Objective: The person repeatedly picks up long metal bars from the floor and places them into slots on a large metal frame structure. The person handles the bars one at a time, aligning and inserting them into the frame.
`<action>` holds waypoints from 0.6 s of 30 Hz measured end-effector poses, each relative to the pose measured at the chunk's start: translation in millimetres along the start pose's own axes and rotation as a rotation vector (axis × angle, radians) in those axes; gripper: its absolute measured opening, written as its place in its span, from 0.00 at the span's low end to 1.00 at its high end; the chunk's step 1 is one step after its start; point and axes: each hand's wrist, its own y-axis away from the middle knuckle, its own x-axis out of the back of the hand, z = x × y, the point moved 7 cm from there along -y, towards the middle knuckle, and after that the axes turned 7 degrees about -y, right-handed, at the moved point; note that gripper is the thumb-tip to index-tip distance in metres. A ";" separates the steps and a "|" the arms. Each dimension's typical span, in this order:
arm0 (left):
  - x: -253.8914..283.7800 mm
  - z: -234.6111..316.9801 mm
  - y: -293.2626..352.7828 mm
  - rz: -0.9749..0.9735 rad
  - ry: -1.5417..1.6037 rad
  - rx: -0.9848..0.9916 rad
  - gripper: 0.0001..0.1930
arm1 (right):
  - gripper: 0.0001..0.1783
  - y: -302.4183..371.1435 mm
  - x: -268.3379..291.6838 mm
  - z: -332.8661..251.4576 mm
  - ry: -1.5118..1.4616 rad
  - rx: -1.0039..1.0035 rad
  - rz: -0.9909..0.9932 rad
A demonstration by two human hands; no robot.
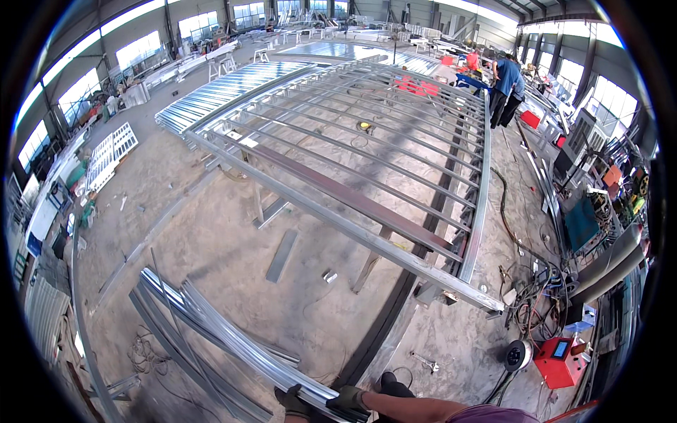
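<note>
In the head view, our left hand (293, 402) and right hand (348, 400) wear dark gloves. We have the fingers of both clamped on the near end of the long shiny bars (236, 341), which reach away to our left. A wrench (425, 363) lies on the floor (211, 225) to our right. A big metal frame (352, 226) stands ahead.

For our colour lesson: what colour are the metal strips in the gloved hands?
The metal strips are shiny silver, clearest in the head view.
</note>
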 end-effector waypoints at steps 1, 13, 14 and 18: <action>-17.2 18.6 28.5 0.093 0.010 -0.016 0.43 | 0.47 -4.2 -1.7 1.8 -0.023 0.011 -0.064; 10.5 -48.8 43.5 -0.096 0.099 0.782 0.15 | 0.15 55.9 -2.0 -30.9 -0.837 -0.276 -0.433; 8.7 -40.1 42.3 -0.103 0.154 0.763 0.11 | 0.13 51.9 -0.1 -28.5 -0.811 -0.274 -0.377; 32.6 -24.8 9.8 -0.084 0.224 0.773 0.09 | 0.20 12.1 -23.5 -33.8 -0.721 -0.236 -0.413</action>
